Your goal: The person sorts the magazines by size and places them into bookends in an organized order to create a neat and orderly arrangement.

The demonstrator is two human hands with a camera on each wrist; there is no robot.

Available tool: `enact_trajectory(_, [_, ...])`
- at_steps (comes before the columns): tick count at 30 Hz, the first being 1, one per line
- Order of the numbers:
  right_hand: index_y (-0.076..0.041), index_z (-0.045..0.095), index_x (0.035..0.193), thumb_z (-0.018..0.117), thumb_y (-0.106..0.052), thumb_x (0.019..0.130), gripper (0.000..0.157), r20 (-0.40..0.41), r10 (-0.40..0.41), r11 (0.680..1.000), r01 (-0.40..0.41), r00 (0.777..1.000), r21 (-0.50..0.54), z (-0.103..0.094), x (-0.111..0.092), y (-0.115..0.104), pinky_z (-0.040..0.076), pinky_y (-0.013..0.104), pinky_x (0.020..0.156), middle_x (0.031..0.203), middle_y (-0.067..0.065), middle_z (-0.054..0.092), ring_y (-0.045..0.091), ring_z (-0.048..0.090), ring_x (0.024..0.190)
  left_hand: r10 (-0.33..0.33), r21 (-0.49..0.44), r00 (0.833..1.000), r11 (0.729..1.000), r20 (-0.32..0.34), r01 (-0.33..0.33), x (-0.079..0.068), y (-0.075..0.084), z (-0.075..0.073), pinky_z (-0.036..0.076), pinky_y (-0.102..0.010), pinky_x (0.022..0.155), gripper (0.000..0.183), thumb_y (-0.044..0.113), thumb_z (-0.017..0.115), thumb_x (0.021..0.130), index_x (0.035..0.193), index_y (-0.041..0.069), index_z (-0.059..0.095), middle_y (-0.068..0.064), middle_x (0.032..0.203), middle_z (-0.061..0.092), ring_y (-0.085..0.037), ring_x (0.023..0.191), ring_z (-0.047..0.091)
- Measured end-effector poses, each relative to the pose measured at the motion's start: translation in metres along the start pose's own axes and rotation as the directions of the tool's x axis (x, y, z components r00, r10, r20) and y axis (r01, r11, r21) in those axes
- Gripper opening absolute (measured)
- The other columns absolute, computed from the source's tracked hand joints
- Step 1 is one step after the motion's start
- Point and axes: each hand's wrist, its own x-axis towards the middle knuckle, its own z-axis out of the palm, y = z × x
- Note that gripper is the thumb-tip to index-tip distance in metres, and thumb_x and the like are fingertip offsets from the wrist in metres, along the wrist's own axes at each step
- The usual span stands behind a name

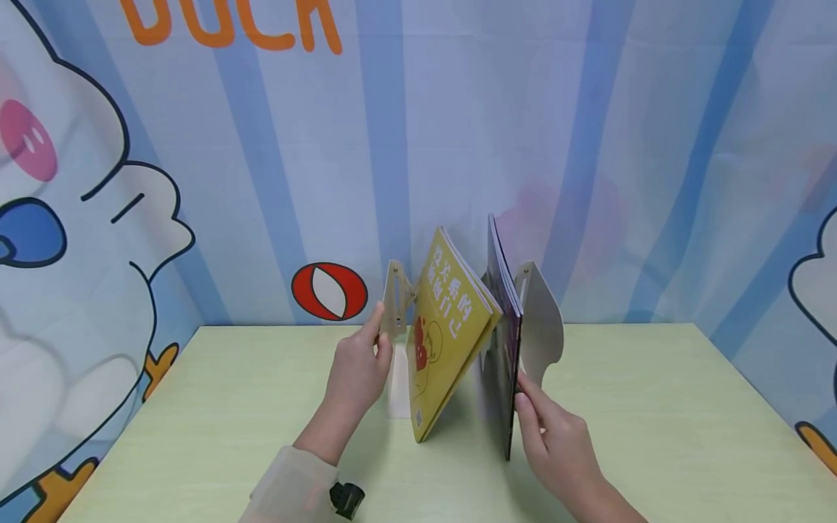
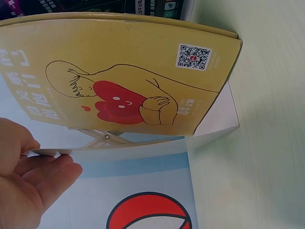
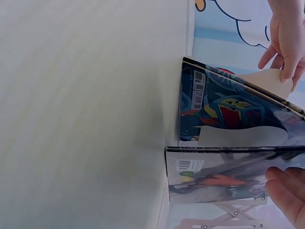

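Observation:
A yellow picture book with a red heart drawing leans to the right in the head view. My left hand pinches the upright plate of a pale folding bookend at the book's left. To the right, a dark thin book stands nearly upright. My right hand holds it by the near edge, with fingertips over its right cover in the right wrist view. A second bookend plate rises to its right. In the right wrist view, an undersea-picture cover leans above the dark book.
The pale green table runs under the books. Behind it hangs a blue striped cartoon backdrop. A crossed hinge shows behind the yellow book in the left wrist view.

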Motion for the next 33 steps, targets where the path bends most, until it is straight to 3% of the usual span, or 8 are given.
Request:
enact_trajectory(6, [-0.004, 0.063, 0.123, 0.057, 0.000, 0.087, 0.036, -0.021, -0.002, 1.000, 0.002, 1.000, 0.014, -0.005, 0.006, 0.002, 0.053, 0.014, 0.065, 0.104, 0.010, 0.072, 0.016, 0.071, 0.076, 0.008, 0.002, 1.000, 1.000, -0.007, -0.008, 0.000, 0.000, 0.000, 0.036, -0.016, 0.042, 0.050, 0.007, 0.057, 0.091, 0.140, 0.002, 0.044, -0.014, 0.076, 0.066, -0.008, 0.047, 0.042])
enact_trajectory(10, [-0.003, 0.063, 0.122, 0.059, 0.001, 0.086, 0.036, -0.032, -0.002, 1.000, 0.003, 0.999, 0.011, -0.008, 0.009, 0.004, 0.053, 0.012, 0.066, 0.103, 0.009, 0.073, 0.018, 0.071, 0.075, 0.011, 0.005, 1.000, 1.000, -0.002, -0.011, 0.000, -0.001, 0.001, 0.039, -0.016, 0.043, 0.050, 0.008, 0.057, 0.092, 0.140, 0.001, 0.043, -0.017, 0.089, 0.070, -0.011, 0.051, 0.050])
enact_trajectory(15, [0.001, 0.065, 0.117, 0.061, 0.002, 0.084, 0.034, -0.052, -0.009, 1.000, 0.008, 0.999, -0.004, -0.011, 0.013, 0.007, 0.053, 0.012, 0.066, 0.103, 0.011, 0.072, 0.021, 0.071, 0.076, 0.010, -0.004, 1.000, 1.000, 0.008, -0.010, -0.002, -0.002, 0.001, 0.056, -0.023, 0.061, 0.052, 0.010, 0.055, 0.094, 0.143, 0.002, 0.039, -0.018, 0.115, 0.066, -0.024, 0.085, 0.070])
enact_trajectory(17, [0.003, 0.066, 0.115, 0.062, 0.003, 0.082, 0.033, -0.065, -0.012, 1.000, 0.011, 0.998, -0.015, -0.013, 0.016, 0.008, 0.053, 0.014, 0.064, 0.103, 0.013, 0.072, 0.021, 0.071, 0.074, 0.002, -0.031, 1.000, 1.000, 0.015, -0.001, -0.003, -0.001, 0.001, 0.058, -0.029, 0.072, 0.054, 0.011, 0.054, 0.094, 0.145, 0.003, 0.036, -0.017, 0.126, 0.061, -0.027, 0.102, 0.067])
enact_trajectory(24, [0.008, 0.066, 0.110, 0.064, 0.003, 0.077, 0.034, -0.111, 0.002, 0.999, -0.006, 0.994, -0.038, -0.019, 0.024, 0.014, 0.054, 0.014, 0.066, 0.099, 0.020, 0.071, 0.027, 0.070, 0.072, -0.010, -0.033, 1.000, 0.999, 0.006, 0.010, -0.008, 0.008, -0.001, 0.052, -0.043, 0.091, 0.058, 0.015, 0.054, 0.093, 0.145, 0.002, 0.033, -0.016, 0.142, 0.048, -0.031, 0.124, 0.053])
enact_trajectory(30, [0.004, 0.067, 0.110, 0.067, 0.001, 0.075, 0.036, -0.150, -0.022, 0.995, 0.008, 0.988, -0.095, -0.021, 0.031, 0.019, 0.055, 0.019, 0.063, 0.096, 0.016, 0.071, 0.024, 0.069, 0.076, 0.099, 0.021, 0.993, 0.995, -0.064, -0.098, -0.014, 0.017, -0.001, 0.045, -0.050, 0.099, 0.055, 0.021, 0.059, 0.091, 0.138, -0.001, 0.044, -0.017, 0.151, 0.033, -0.036, 0.137, 0.033])
enact_trajectory(33, [0.004, 0.067, 0.110, 0.068, 0.000, 0.074, 0.036, -0.157, -0.003, 0.995, -0.013, 0.988, -0.096, -0.022, 0.033, 0.021, 0.054, 0.015, 0.065, 0.097, 0.016, 0.069, 0.025, 0.067, 0.078, 0.231, 0.065, 0.963, 0.973, -0.139, -0.224, -0.017, 0.020, 0.001, 0.043, -0.049, 0.103, 0.051, 0.021, 0.062, 0.088, 0.131, -0.004, 0.051, -0.021, 0.147, 0.037, -0.038, 0.135, 0.035])
